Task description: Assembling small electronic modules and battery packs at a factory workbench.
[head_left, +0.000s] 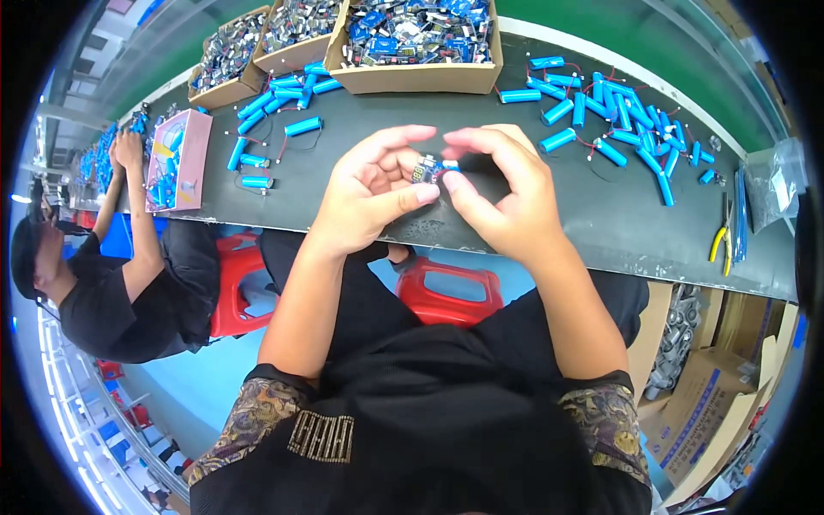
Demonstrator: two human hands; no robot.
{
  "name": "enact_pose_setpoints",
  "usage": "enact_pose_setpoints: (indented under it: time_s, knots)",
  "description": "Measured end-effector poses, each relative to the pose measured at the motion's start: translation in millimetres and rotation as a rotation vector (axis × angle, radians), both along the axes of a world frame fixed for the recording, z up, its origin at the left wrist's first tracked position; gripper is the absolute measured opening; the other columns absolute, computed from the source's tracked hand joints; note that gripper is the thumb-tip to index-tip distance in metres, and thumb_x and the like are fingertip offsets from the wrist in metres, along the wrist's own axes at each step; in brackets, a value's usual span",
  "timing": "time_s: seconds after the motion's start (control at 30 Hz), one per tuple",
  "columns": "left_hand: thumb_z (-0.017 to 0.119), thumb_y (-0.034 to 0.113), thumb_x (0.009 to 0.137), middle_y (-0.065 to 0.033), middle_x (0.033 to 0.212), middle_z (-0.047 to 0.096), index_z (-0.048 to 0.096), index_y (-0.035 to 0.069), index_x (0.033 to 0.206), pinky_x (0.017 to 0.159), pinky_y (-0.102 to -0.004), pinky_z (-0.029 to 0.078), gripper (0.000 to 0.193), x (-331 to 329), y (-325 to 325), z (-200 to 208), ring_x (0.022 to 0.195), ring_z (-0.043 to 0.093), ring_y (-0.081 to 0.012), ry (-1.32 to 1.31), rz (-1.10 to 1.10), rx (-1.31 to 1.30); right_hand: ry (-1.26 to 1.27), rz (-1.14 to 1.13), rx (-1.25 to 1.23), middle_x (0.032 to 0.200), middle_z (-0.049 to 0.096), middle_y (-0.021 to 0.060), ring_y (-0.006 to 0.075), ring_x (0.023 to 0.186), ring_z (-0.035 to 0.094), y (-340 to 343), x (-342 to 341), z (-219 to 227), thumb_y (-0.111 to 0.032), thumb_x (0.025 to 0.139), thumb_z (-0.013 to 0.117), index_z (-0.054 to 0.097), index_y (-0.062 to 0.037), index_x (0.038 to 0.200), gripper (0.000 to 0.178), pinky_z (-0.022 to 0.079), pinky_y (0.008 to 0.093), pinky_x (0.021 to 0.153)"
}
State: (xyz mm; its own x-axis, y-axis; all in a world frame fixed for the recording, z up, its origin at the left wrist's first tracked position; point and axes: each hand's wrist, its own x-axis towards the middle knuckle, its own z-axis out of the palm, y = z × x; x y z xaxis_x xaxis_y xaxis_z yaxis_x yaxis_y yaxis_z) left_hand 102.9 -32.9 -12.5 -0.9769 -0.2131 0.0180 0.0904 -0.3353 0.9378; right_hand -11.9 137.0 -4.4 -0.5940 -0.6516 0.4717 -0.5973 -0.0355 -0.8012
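Observation:
Above the near part of the bench, a small circuit board [421,171] with a digit display sits between the curled fingers and thumb of my left hand [360,193]. My right hand [519,197] meets it from the other side, thumb and fingers closed at the board's right end, where a bit of white and red shows, perhaps a connector and wire. The fingers partly cover this end. Blue cylindrical batteries [562,139] with thin red and black leads lie to the right of my hands, and several more batteries [303,127] lie to the left.
Cardboard boxes of small circuit boards [412,81] stand along the bench's back. A pink box [196,172] is at left, near a co-worker [120,266]. Yellow-handled pliers [723,240], blue strips [740,219] and a clear plastic bag [772,184] lie at right.

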Motion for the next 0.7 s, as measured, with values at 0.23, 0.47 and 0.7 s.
enact_pose_setpoints:
  time_s: [0.23,0.47,0.7]
  knots:
    - [0.069,-0.003,0.09,-0.0107,0.106,0.067,0.058,-0.004,0.13,0.085,-0.0285,0.055,0.042,-4,-1,-6,0.097,0.065,-0.0147,-0.014,-0.013,0.041,0.018,0.027,0.014,0.093,0.067,0.0094,0.021,0.091,0.064,4,-11,-12,-0.004,0.085,0.069,0.068,-0.0009,0.091,0.007,0.051,0.0332,0.08]
    - [0.062,-0.004,0.094,-0.0075,0.108,0.06,0.058,-0.007,0.131,0.087,-0.0282,0.055,0.037,-6,-1,-8,0.104,0.061,-0.0145,0.142,-0.032,-0.081,-0.038,0.041,0.086,0.09,0.072,0.0103,0.0256,0.088,0.064,-3,-8,-5,-0.01,0.081,0.076,0.072,-0.0008,0.093,0.015,0.05,0.0354,0.081]
    - [0.062,-0.004,0.094,-0.0086,0.11,0.062,0.056,-0.007,0.133,0.088,-0.0278,0.055,0.04,-2,5,-9,0.104,0.062,-0.0143,0.106,0.017,-0.131,-0.092,0.067,0.095,0.09,0.072,0.0105,0.025,0.088,0.064,-1,-10,-8,-0.01,0.082,0.076,0.072,-0.0002,0.092,0.015,0.05,0.0354,0.08]
